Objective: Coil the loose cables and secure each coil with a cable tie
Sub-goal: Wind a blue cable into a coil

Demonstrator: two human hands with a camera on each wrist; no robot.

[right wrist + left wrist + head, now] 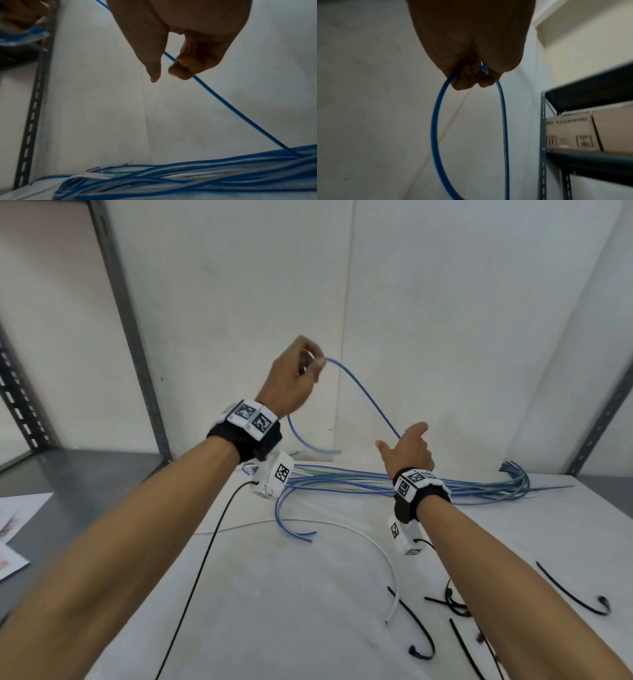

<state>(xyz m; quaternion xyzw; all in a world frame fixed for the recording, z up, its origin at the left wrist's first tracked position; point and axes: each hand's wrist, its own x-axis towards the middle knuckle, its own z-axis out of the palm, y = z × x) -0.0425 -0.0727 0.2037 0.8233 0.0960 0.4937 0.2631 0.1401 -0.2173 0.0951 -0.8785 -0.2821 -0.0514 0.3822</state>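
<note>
Head view: your left hand (291,381) pinches the blue cable (363,395) high above the worktop (274,594); your right hand (409,450) meets it lower. Left wrist view: fingers (467,78) clamp a hanging loop. Right wrist view: curled fingers (187,67) hook the cable, thumb apart, above the cable bundle (188,175).

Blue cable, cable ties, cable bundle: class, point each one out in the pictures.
blue cable (363,392), head view, raised span between the hands.
cable ties (423,635), head view, curved strap of one black tie.
cable bundle (197,174), right wrist view, middle of the strands.
</note>
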